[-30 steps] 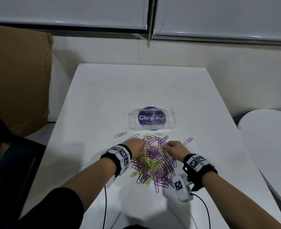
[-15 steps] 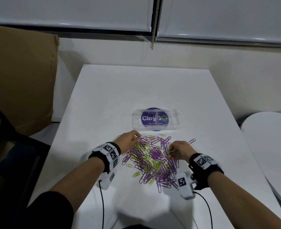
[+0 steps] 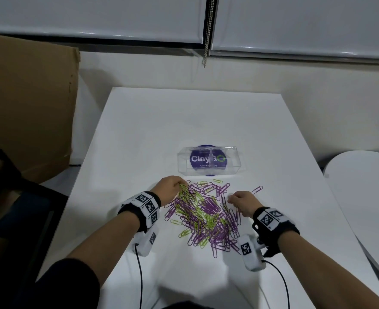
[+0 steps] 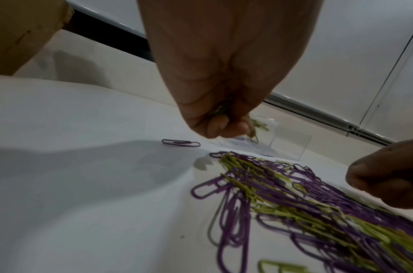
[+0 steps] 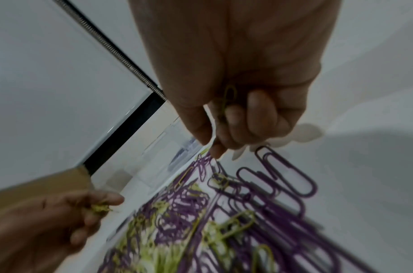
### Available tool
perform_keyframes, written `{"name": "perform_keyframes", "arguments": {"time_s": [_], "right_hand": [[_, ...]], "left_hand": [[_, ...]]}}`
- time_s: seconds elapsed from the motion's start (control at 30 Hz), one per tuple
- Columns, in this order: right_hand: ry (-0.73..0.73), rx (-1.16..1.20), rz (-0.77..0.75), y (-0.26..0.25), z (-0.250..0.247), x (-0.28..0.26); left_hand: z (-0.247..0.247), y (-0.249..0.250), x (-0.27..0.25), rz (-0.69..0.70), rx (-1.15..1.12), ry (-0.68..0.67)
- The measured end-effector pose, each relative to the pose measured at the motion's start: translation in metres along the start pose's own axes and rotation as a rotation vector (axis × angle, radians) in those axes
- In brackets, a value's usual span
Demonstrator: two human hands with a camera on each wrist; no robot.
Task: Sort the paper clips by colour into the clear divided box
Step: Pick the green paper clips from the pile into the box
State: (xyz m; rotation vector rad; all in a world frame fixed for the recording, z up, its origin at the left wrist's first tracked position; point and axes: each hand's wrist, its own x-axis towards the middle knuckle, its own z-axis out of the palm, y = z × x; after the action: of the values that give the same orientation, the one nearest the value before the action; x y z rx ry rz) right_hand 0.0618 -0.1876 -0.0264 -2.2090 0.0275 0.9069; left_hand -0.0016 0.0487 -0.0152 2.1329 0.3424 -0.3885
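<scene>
White rectangular bench (image 3: 139, 130) seen from above; a large brown cardboard sheet (image 3: 27, 103) is stood at its left, and part of a round white table (image 3: 362, 197) is seen at right.

A heap of purple and lime-green wire paper clips (image 3: 203, 216) is spread on the near middle of the bench, with single purple clips lying loose at its edges.

Clear plastic divided box (image 3: 209, 161), rectangular, is set just beyond the heap, apart from both hands. One central partition is seen. Both compartments appear bare in the head view, though clips inside cannot be ruled out. A round purple sticker under the box is read through it: "ClayGO", with smaller print only partly legible.

Left hand (image 3: 170, 188) is held at the heap's far-left edge, fingers curled; a small bundle of lime-green clips (image 4: 254, 127) is pinched between thumb and fingertips.

Right hand (image 3: 243, 200) is held at the heap's right edge, fingers curled inward; one lime-green clip (image 5: 229, 97) is kept against the palm, thumb and forefinger closed together just above the purple clips.
</scene>
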Motion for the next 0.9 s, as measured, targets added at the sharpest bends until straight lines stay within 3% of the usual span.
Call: {"name": "perform_keyframes", "arguments": {"time_s": [0.1, 0.17, 0.33, 0.53, 0.63, 0.8, 0.9], "right_hand": [[0.047, -0.337, -0.058, -0.003, 0.007, -0.001], [0.057, -0.414, -0.042, -0.003, 0.013, -0.001], [0.050, -0.376, -0.060, -0.007, 0.015, 0.001], [0.035, -0.020, -0.060, -0.011, 0.004, 0.002], [0.042, 0.033, -0.065, -0.015, 0.004, 0.004], [0.025, -0.213, -0.188, -0.033, 0.014, 0.013], [0.026, -0.386, -0.282, -0.046, 0.024, 0.016]], "left_hand": [[0.000, 0.001, -0.001, -0.012, -0.003, 0.040], [0.002, 0.000, -0.001, -0.022, 0.004, 0.058], [0.000, -0.007, 0.003, -0.034, 0.088, 0.089], [-0.005, -0.016, 0.004, -0.079, -0.152, 0.027], [-0.006, -0.015, 0.005, -0.134, -0.220, 0.015], [-0.004, -0.016, 0.010, -0.222, -0.358, 0.041], [-0.003, -0.013, 0.008, -0.197, -0.113, 0.050]]}}
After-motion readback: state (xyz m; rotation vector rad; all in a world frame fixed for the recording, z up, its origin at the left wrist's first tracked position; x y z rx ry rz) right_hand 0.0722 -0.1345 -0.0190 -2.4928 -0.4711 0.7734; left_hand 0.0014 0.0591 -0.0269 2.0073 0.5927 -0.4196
